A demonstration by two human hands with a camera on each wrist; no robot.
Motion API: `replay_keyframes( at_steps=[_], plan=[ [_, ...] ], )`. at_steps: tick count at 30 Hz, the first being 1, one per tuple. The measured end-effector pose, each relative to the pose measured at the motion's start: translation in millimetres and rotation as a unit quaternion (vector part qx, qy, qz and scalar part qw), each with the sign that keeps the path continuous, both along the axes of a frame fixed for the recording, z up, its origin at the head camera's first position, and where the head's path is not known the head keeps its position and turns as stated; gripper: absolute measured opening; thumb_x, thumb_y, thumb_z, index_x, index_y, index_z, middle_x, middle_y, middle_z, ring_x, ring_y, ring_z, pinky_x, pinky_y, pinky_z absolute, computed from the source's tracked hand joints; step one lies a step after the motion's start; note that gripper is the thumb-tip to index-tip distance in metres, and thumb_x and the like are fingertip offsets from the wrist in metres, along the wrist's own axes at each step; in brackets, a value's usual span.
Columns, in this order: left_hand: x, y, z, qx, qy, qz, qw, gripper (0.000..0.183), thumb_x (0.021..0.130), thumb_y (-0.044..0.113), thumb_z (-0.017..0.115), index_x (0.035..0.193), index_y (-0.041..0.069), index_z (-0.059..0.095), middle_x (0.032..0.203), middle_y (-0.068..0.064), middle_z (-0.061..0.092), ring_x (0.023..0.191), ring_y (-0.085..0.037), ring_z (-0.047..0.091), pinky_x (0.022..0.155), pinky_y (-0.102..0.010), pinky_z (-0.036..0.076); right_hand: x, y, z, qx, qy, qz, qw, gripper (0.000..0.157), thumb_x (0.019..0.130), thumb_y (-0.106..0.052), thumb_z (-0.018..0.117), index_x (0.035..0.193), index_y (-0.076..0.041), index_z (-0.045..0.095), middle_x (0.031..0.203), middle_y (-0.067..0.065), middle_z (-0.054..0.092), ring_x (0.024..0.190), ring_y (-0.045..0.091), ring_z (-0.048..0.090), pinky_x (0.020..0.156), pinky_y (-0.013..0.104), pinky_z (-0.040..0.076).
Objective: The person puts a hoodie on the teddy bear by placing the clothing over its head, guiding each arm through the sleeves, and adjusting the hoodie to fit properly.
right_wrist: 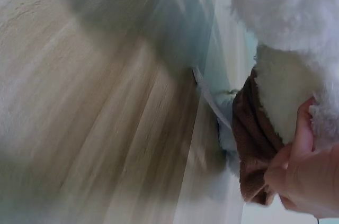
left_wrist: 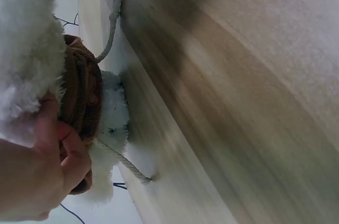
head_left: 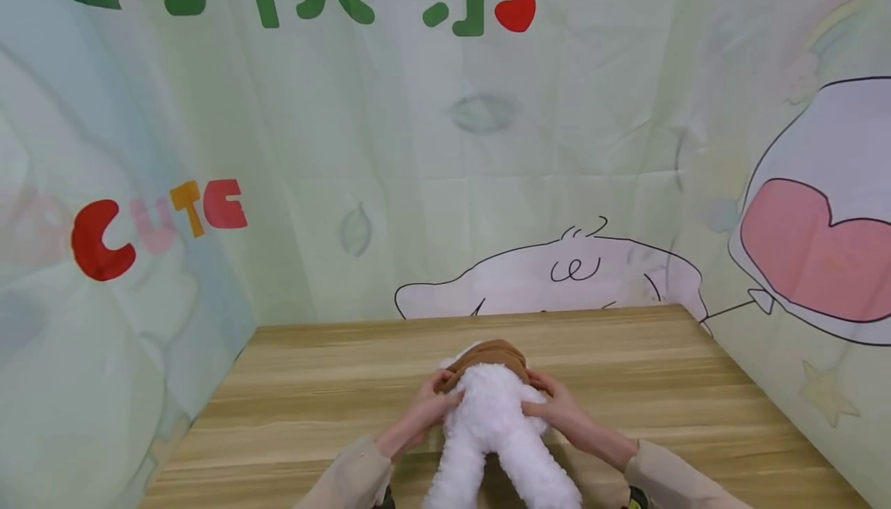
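Observation:
A white plush toy (head_left: 490,408) lies on the wooden table with its legs towards me. A brown cloth garment (head_left: 497,354) is bunched round its upper end; pale cords (left_wrist: 127,163) hang from it in the left wrist view. My left hand (head_left: 431,402) grips the garment's left edge, its thumb side against the white fur. On the other side my right hand (head_left: 562,415) grips the garment's right edge, fingers curled at the brown cloth (right_wrist: 257,150) in the right wrist view. The toy's face is hidden from the head view.
The wooden table (head_left: 313,408) extends to both sides of the toy and behind it. A printed cloth backdrop (head_left: 418,145) with lettering and cartoon drawings hangs close behind the table's far edge and along both sides.

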State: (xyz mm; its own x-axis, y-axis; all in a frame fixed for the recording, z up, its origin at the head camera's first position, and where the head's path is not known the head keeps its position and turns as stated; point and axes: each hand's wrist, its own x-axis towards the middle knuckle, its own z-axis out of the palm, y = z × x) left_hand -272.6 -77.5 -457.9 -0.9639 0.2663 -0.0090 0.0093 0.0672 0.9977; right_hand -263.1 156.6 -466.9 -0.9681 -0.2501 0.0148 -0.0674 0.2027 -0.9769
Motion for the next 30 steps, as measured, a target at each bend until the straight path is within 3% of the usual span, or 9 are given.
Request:
replay_keyframes(
  at_steps=[4,12,17,20,24,27,30],
  plan=[
    [0.4,0,-0.5,0.007,0.000,-0.001,1.0000,0.030,0.077,0.002,0.054,0.102,-0.012,0.045,0.086,0.000,0.048,0.067,-0.007,0.046,0.056,-0.020,0.040,-0.2,2,3.5,-0.005,-0.022,0.032,0.999,0.072,0.080,-0.017,0.063,0.136,0.007,0.024,0.136,0.031,0.028,0.124,0.040,0.029,0.089,0.032,0.040],
    [0.8,-1,3.0,0.013,0.011,0.021,0.9996,0.029,0.080,0.005,0.055,0.101,-0.014,0.048,0.073,0.008,0.049,0.061,-0.003,0.046,0.056,-0.017,0.039,-2.0,-2,6.4,-0.008,-0.030,0.059,0.998,0.064,0.077,-0.013,0.066,0.129,-0.002,0.031,0.137,0.028,0.024,0.125,0.042,0.023,0.085,0.035,0.041],
    [4.7,-2,5.2,-0.010,0.049,0.069,0.9964,0.033,0.082,0.010,0.059,0.104,-0.012,0.051,0.091,-0.010,0.056,0.079,-0.010,0.048,0.065,-0.019,0.041,-4.0,-3,6.3,0.007,-0.028,0.050,0.998,0.073,0.076,-0.016,0.067,0.136,-0.005,0.028,0.137,0.032,0.023,0.125,0.045,0.025,0.085,0.037,0.043],
    [7.8,-3,6.6,-0.013,0.047,0.071,0.9963,0.039,0.082,0.011,0.059,0.111,-0.012,0.049,0.101,-0.019,0.055,0.083,-0.012,0.049,0.067,-0.021,0.042,-6.1,-4,8.2,0.024,-0.023,0.052,0.998,0.076,0.075,-0.017,0.069,0.137,0.000,0.027,0.138,0.032,0.023,0.126,0.045,0.024,0.088,0.040,0.041],
    [10.4,-4,7.5,0.014,0.011,0.050,0.9986,0.038,0.081,0.008,0.057,0.111,-0.012,0.046,0.086,-0.007,0.059,0.069,-0.007,0.052,0.063,-0.021,0.044,-7.4,-6,9.8,0.031,-0.012,0.058,0.998,0.070,0.074,-0.014,0.068,0.132,0.005,0.033,0.132,0.029,0.036,0.113,0.036,0.041,0.081,0.034,0.045],
    [10.3,-5,8.1,0.020,0.014,0.056,0.9981,0.031,0.078,0.003,0.055,0.102,-0.013,0.046,0.075,0.004,0.052,0.063,-0.006,0.049,0.059,-0.022,0.042,-5.6,-11,9.2,0.023,-0.002,0.067,0.997,0.056,0.074,-0.013,0.066,0.122,0.004,0.045,0.116,0.021,0.050,0.096,0.022,0.050,0.072,0.028,0.046],
    [9.3,-6,8.9,0.016,0.029,0.064,0.9974,0.023,0.073,-0.003,0.051,0.092,-0.013,0.045,0.071,0.006,0.046,0.065,-0.007,0.045,0.059,-0.022,0.039,-2.1,-18,6.8,0.007,0.013,0.063,0.998,0.042,0.072,-0.011,0.065,0.110,0.004,0.053,0.100,0.010,0.057,0.085,0.014,0.052,0.068,0.026,0.047]
  ],
)
